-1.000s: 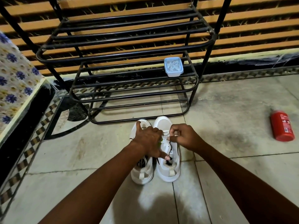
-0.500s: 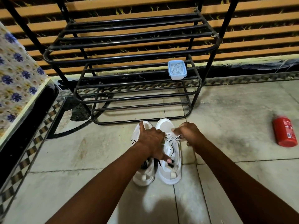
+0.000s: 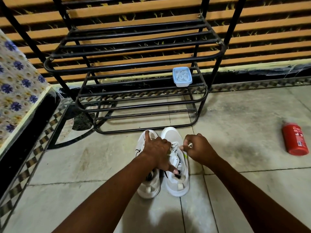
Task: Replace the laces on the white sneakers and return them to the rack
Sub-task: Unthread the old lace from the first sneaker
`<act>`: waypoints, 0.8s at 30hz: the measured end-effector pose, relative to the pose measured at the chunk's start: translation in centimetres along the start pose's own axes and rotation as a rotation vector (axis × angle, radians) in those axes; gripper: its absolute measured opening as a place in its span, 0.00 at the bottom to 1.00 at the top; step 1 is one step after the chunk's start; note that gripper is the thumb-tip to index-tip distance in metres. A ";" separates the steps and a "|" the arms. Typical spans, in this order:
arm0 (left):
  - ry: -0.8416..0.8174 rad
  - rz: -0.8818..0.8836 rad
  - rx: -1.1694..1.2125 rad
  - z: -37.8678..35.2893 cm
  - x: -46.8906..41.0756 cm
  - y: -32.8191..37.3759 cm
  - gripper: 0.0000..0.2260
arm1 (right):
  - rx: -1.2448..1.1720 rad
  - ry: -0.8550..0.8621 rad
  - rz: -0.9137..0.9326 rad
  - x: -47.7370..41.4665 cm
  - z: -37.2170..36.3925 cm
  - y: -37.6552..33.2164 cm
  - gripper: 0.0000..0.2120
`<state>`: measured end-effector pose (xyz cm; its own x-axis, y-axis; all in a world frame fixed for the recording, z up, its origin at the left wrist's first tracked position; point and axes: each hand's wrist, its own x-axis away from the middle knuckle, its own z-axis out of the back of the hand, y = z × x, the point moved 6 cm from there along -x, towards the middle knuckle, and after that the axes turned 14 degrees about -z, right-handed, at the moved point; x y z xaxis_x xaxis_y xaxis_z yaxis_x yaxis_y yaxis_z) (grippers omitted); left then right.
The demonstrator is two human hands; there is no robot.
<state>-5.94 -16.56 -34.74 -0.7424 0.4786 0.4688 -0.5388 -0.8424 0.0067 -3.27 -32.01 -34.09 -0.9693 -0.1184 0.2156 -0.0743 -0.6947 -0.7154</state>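
Observation:
Two white sneakers stand side by side on the tiled floor, toes towards the black metal rack [image 3: 143, 105]. My left hand [image 3: 157, 153] lies across both, thumb on the left sneaker [image 3: 149, 187], fingers pressing down on the tongue of the right sneaker [image 3: 176, 185]. My right hand [image 3: 199, 148] is beside the right sneaker's toe half and pinches a white lace [image 3: 175, 147] that runs out of its eyelets. A small blue tub [image 3: 182, 76] with white laces inside sits on the rack's middle shelf at the right.
A red canister [image 3: 296, 140] lies on the floor at the right. A raised platform with a flower-patterned cover [image 3: 18, 84] borders the left side. Behind the rack is a slatted wooden wall.
My right hand has moved to the right, away from the shoe, drawing the white lace out sideways. My left hand stays pressed on the sneakers. The view has tilted slightly.

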 end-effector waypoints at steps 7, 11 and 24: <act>0.001 -0.012 0.029 -0.1 -0.1 -0.1 0.51 | 0.088 -0.008 0.066 0.3 0.2 0.5 0.03; 0.014 -0.012 0.055 -0.1 0.2 -0.1 0.50 | 0.125 0.007 0.119 -0.2 -0.1 0.4 0.04; 0.016 -0.022 0.072 -0.2 0.0 -0.1 0.49 | -0.387 -0.087 0.077 0.2 0.9 0.5 0.08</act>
<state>-5.96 -16.39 -34.87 -0.7376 0.5002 0.4535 -0.5253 -0.8472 0.0801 -3.26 -33.04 -33.77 -0.9534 -0.2308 0.1946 -0.1008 -0.3645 -0.9257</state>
